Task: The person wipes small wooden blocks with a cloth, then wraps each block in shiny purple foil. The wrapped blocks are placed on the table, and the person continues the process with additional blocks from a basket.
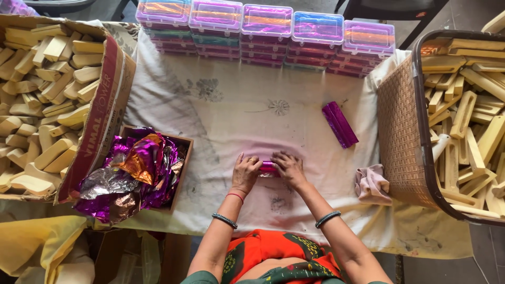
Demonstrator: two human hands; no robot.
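Down on the white cloth (226, 121), right in front of the person, lies a small block in pink foil (269, 168), and both hands are on it. The left hand (245, 173) presses on its left end with fingers curled down, the right hand (289, 169) covers its right end, fingertips bearing on the wrap. Only a short shiny magenta strip shows between them; the rest is hidden under the fingers, so I cannot tell how neatly the ends are folded.

What could go wrong here? The foil looks thin and crinkly, so hard pressure from the fingertips could tear it or leave a crease across the face. If one hand lifts while the fold is loose, the wrap could spring open. The cloth is soft and rumpled, and the block could skid on it under uneven pushing.

A finished wrapped bar (339, 124) lies apart to the upper right, smooth, purple, set at a slant. A small wooden tray of crumpled foil sheets (138, 169) sits to the left, purple with an orange piece on top. Beyond that, a cardboard box of bare wooden blocks (42, 94); on the right, a woven basket (402, 126) holds more wooden pieces. Clear lidded boxes (265, 37) line the far edge, and a pink rag (371, 184) rests by the basket.
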